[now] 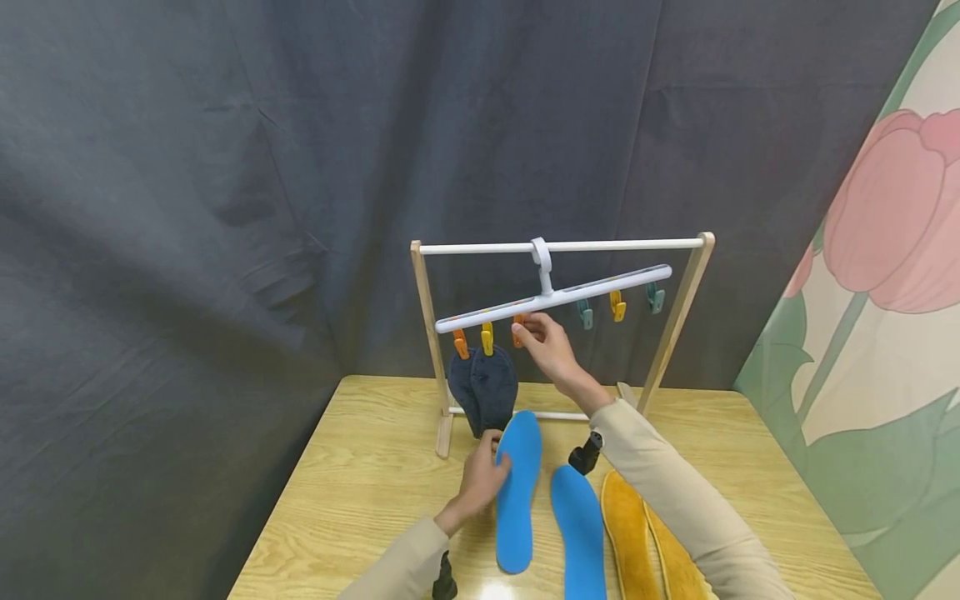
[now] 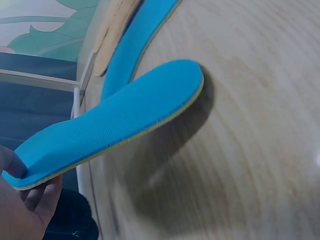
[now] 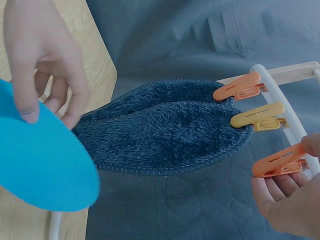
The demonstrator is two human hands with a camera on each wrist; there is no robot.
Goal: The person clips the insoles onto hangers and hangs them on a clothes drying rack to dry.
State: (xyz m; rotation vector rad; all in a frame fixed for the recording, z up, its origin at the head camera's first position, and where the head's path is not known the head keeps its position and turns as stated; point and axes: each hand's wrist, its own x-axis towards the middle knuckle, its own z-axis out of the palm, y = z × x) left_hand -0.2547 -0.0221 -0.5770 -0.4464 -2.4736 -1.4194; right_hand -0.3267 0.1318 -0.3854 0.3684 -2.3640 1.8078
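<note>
My left hand [image 1: 483, 477] pinches a blue insole [image 1: 519, 492] near its upper part, thumb on the blue face and fingers behind, holding it above the table. In the left wrist view the insole [image 2: 120, 112] casts a shadow below. My right hand [image 1: 551, 350] grips an orange clip [image 3: 278, 161] on the white hanger [image 1: 555, 298], with the thumb on one side and fingers on the other. Beside it, two dark blue fuzzy insoles [image 3: 170, 130] hang from another orange clip [image 3: 239, 86] and a yellow clip [image 3: 258, 115].
A wood-and-white rack [image 1: 428, 317] carries the tilted hanger. Green clips [image 1: 585, 314] and a second yellow clip [image 1: 617, 306] hang on its right half. Another blue insole [image 1: 580, 533] and two tan-yellow insoles [image 1: 628, 533] lie on the wooden table [image 1: 360, 492].
</note>
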